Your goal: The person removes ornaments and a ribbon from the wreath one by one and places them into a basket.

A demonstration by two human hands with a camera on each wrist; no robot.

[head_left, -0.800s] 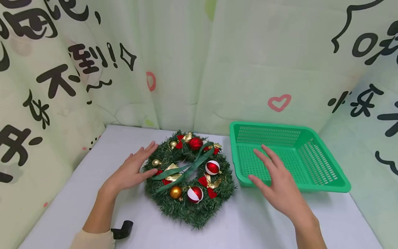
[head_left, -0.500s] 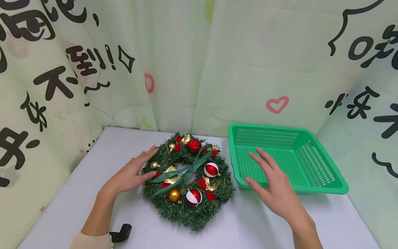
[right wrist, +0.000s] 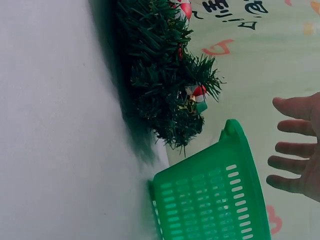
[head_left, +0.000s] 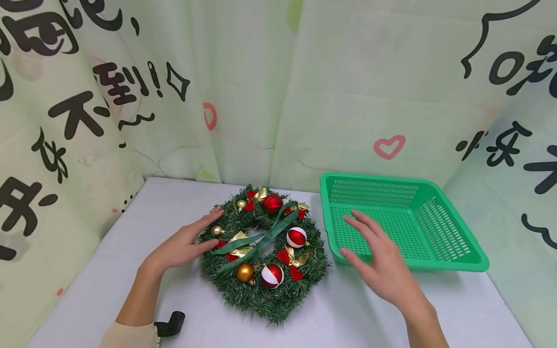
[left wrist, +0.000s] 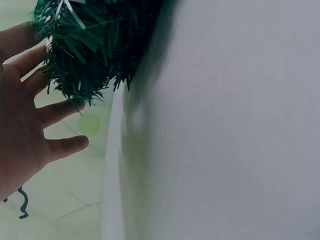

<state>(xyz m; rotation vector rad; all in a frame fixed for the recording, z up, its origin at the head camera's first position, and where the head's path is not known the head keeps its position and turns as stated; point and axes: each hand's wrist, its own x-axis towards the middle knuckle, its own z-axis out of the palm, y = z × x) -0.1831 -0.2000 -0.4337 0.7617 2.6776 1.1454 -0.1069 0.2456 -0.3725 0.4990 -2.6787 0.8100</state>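
Observation:
A green wreath (head_left: 270, 299) lies on the table, bearing red-and-white balls, gold balls and red-and-gold bows. A green ribbon (head_left: 265, 244) crosses its middle. My left hand (head_left: 183, 244) is at the wreath's left side, fingers extended and the fingertips against or over its greenery. In the left wrist view that hand (left wrist: 25, 115) has spread fingers, some partly behind the needles. My right hand (head_left: 387, 268) hovers over the near left rim of a green plastic basket (head_left: 472, 241), fingers spread and holding nothing. The right wrist view also has this hand (right wrist: 302, 150) apart from basket and wreath.
The basket stands to the right of the wreath on a white-covered table (head_left: 339, 319). A printed curtain (head_left: 348, 96) hangs behind and at both sides. Beside the left wrist is a small black object (head_left: 171, 324), apparently attached there.
My right hand has drifted slightly to the left, towards the wreath. The left hand's fingers shift a little at the wreath's edge. Wreath and basket stay in place; the view tilts slightly.

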